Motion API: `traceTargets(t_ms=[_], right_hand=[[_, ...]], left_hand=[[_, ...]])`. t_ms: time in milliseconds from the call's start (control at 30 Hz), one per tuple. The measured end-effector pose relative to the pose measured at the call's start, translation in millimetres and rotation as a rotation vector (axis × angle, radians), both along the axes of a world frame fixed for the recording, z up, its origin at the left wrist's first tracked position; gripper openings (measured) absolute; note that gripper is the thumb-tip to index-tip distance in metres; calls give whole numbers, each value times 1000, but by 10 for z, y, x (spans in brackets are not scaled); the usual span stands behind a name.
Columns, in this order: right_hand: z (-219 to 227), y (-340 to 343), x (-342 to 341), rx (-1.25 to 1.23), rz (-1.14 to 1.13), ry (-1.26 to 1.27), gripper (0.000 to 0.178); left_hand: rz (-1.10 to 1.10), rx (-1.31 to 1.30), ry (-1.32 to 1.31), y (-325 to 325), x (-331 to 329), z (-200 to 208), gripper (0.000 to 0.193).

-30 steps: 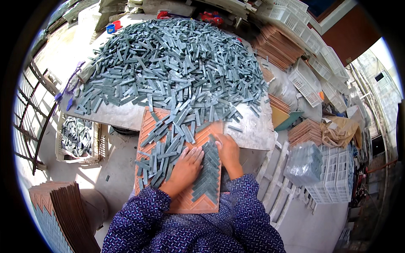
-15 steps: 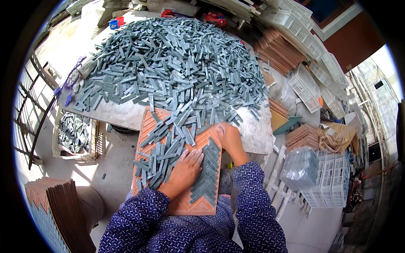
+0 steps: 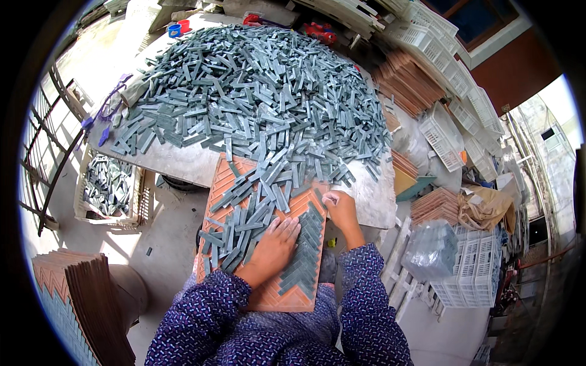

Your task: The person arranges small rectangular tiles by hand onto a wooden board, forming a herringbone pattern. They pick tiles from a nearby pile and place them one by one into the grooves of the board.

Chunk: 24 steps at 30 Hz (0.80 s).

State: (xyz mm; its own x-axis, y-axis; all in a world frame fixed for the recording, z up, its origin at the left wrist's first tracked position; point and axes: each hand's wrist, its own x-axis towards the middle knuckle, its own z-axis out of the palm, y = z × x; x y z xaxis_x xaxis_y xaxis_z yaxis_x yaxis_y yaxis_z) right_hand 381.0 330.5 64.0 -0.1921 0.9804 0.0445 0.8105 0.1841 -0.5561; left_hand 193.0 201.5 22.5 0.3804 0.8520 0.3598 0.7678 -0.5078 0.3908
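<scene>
The orange grooved tray (image 3: 284,300) lies at the near edge of the table (image 3: 373,204), in front of the person, and is only part filled. Along its right side, a band of grey-green strips in herringbone (image 3: 302,253) is in place, closely set from near the tray's near end to short of its far end. Bare orange grooves show beyond that band, at the near corners and along the far left. The tray's left half carries a heap of loose strips (image 3: 241,229), lying at all angles; whether any are seated beneath them cannot be told.

The left hand (image 3: 274,244) rests palm down, fingers extended, between the loose heap and the laid band. The right hand (image 3: 340,207) is at the tray's far right edge, thumb and fingers drawn together; whether a strip is pinched between them cannot be told.

By these signs, the herringbone seems well under complete, with most of the left half remaining. A large pile of strips (image 3: 262,91) covers much of the table beyond.
</scene>
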Motion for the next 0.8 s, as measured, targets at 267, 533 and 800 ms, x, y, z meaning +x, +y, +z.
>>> traceTargets(t_ms=[267, 533, 800], right_hand=[[-116, -202, -105, 151, 1, 16, 18], [13, -102, -82, 87, 150, -206, 15], [57, 14, -168, 134, 110, -94, 8]], left_hand=[[-4, -15, -2, 7, -20, -14, 46], [9, -7, 11, 7, -16, -2, 47], [-15, 13, -5, 16, 5, 14, 46]])
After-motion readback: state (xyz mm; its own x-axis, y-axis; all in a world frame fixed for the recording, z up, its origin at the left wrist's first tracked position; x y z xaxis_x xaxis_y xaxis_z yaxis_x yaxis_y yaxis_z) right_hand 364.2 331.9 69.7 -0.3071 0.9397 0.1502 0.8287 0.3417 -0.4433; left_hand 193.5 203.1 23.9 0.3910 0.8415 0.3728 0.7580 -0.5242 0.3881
